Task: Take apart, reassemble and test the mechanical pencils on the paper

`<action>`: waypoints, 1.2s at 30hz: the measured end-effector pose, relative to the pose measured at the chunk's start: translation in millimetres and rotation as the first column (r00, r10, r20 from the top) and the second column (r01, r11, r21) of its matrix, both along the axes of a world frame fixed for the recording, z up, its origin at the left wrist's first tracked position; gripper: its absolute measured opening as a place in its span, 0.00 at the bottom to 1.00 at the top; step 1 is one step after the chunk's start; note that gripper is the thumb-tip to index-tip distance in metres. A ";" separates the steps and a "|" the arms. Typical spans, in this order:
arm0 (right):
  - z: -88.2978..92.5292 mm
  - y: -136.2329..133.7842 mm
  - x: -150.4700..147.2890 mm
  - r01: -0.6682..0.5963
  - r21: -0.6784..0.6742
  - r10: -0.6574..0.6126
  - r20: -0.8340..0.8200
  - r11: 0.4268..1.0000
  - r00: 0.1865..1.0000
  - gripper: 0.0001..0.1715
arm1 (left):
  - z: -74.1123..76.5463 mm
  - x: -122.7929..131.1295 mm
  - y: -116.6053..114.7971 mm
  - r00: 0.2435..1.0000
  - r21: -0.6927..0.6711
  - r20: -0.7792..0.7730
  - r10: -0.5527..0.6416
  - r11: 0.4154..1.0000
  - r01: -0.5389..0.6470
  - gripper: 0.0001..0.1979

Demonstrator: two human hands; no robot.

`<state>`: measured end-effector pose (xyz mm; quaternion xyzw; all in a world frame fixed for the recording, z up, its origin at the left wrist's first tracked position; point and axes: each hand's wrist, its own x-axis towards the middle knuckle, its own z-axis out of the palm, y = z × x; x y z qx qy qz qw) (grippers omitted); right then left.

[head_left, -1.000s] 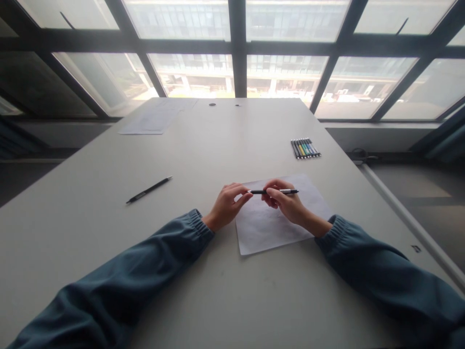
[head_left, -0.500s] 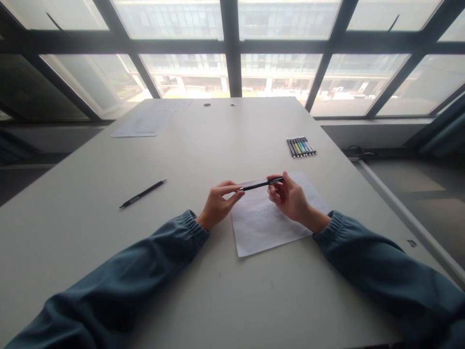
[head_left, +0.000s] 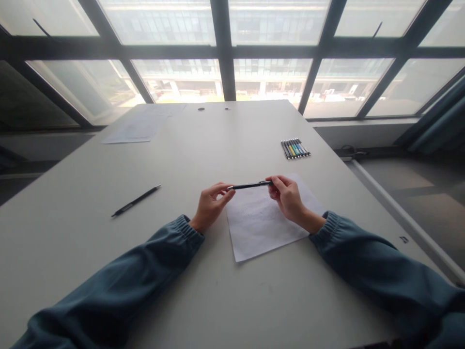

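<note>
A thin dark pen (head_left: 250, 185) is held level above a white sheet of paper (head_left: 267, 228) on the grey table (head_left: 225, 300). My left hand (head_left: 209, 205) pinches the pen's left tip between thumb and fingers. My right hand (head_left: 288, 196) grips the pen's right end, fingers curled around it. Both hands hover just over the sheet's far edge. Both forearms wear blue-grey sleeves.
A second black pen (head_left: 136, 200) lies alone on the table to the left. A row of several coloured pens (head_left: 295, 148) lies at the far right. More paper sheets (head_left: 140, 127) rest at the far left, near the window. The table's right edge drops to the floor.
The pen has slid rightwards out of my right hand's middle so that this hand now grips its end. The view has shifted slightly, moving everything a little left.
</note>
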<state>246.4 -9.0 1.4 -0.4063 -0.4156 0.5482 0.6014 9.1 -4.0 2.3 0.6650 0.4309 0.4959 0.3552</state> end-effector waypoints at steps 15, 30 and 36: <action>-4.0 1.4 5.4 -0.012 0.097 -0.028 0.396 0.995 0.918 0.14 | -8.3 -5.2 16.9 0.931 -0.181 0.350 0.105 0.983 -0.043 0.21; 17.3 -11.9 15.3 -0.202 0.306 -0.208 0.895 0.930 0.396 0.07 | -9.2 -6.8 20.6 0.960 -0.210 0.237 0.146 0.973 -0.096 0.27; 23.0 16.4 41.5 0.084 0.324 -0.335 0.925 0.942 0.183 0.11 | -9.4 -5.6 15.7 0.928 0.110 -0.365 0.072 0.993 -0.034 0.20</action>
